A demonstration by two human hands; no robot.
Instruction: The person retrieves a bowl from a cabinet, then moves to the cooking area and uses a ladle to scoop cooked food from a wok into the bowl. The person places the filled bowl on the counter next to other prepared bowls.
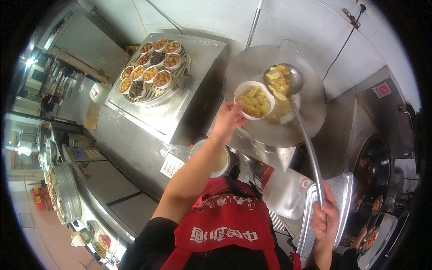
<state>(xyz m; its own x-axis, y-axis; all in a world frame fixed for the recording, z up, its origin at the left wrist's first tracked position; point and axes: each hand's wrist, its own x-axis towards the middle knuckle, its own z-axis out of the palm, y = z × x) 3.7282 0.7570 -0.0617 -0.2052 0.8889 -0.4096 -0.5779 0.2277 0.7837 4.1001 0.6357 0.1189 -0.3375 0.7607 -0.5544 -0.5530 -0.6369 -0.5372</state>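
Observation:
My left hand (232, 117) grips the rim of a white bowl (239, 90) and holds it over a large wok (243, 64). Yellowish food pieces (255, 102) fill much of that bowl. My right hand (324, 217) is closed around the long handle of a metal ladle (297, 81). The ladle's head is right beside the bowl, above the wok, and carries more yellow pieces (277, 79). Below both, liquid with food and pale foam (287, 118) lies in the wok, partly hidden by the bowl and ladle.
At the left, a steel counter (199, 64) bears a round slatted steamer tray (153, 96) with several filled bowls. A white pail (199, 148) and a plastic jug (283, 192) stand close to me. Another, dark wok (369, 162) is at the right, near another person's hand (361, 234).

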